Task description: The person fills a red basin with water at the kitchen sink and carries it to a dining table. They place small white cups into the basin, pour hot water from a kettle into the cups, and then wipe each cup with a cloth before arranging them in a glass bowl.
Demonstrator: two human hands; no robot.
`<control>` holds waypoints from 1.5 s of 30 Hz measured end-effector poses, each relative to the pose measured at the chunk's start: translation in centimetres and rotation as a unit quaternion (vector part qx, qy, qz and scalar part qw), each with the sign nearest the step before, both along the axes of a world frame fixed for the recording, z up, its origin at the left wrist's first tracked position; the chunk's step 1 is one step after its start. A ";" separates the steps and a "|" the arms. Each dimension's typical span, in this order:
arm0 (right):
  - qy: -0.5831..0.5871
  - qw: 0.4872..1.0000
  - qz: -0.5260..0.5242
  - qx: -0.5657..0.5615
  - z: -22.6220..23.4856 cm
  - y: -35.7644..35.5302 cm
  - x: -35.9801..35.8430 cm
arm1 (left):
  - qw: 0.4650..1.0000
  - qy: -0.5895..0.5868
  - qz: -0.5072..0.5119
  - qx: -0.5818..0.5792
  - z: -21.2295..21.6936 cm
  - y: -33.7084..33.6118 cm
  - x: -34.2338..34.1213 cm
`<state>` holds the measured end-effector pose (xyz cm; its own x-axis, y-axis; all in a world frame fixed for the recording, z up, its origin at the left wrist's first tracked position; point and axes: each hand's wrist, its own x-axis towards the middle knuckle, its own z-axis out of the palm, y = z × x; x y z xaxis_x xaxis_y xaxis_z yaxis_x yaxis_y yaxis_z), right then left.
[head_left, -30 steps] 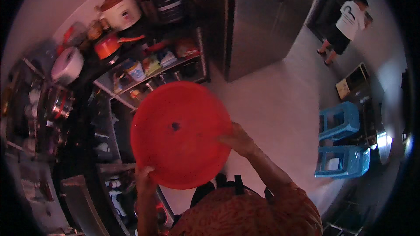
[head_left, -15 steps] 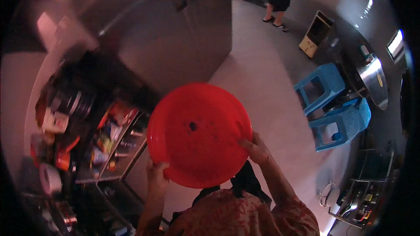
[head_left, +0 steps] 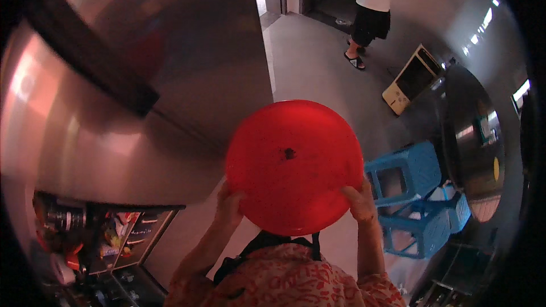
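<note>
A steel cabinet (head_left: pixel 142 79) fills your left side, and blue stools (head_left: pixel 421 199) stand on the floor (head_left: pixel 318 62) to your right. You hold the red basin (head_left: pixel 294 166) up before you, its underside facing you, clear of everything. It is lifted and carried but not yet set down. Your left hand (head_left: pixel 229 204) and right hand (head_left: pixel 360 202) each clasp its rim.
</note>
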<state>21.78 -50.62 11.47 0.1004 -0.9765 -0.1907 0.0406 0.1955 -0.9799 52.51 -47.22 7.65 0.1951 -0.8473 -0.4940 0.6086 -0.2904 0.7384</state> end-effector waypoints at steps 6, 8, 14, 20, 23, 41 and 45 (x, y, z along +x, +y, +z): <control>0.025 0.997 -0.068 0.027 -2.6 -16.6 -7.4 | 0.998 -0.006 -0.056 -0.014 -0.3 -18.6 -7.4; 0.055 0.997 -0.041 0.044 -2.8 -22.7 -9.6 | 0.999 -0.003 -0.044 -0.012 -0.3 -24.3 -9.4; 0.045 0.993 -0.058 0.089 -4.3 -40.3 -14.4 | 0.999 -0.030 0.035 -0.010 -1.9 -39.3 -14.7; 0.116 0.984 0.014 0.133 -3.3 -61.4 -14.0 | 0.992 -0.009 0.121 -0.023 -5.1 -54.3 -15.9; 0.087 0.988 0.043 0.123 -4.9 -69.7 -13.0 | 0.987 -0.011 0.155 -0.035 -5.4 -61.3 -14.9; 0.088 0.926 0.345 -0.125 -7.8 -120.3 12.0 | 0.939 -0.053 0.340 0.014 -6.3 -103.4 4.7; -0.034 0.939 0.336 0.073 -10.3 -132.4 19.2 | 0.925 -0.051 0.377 -0.012 -8.7 -113.2 9.6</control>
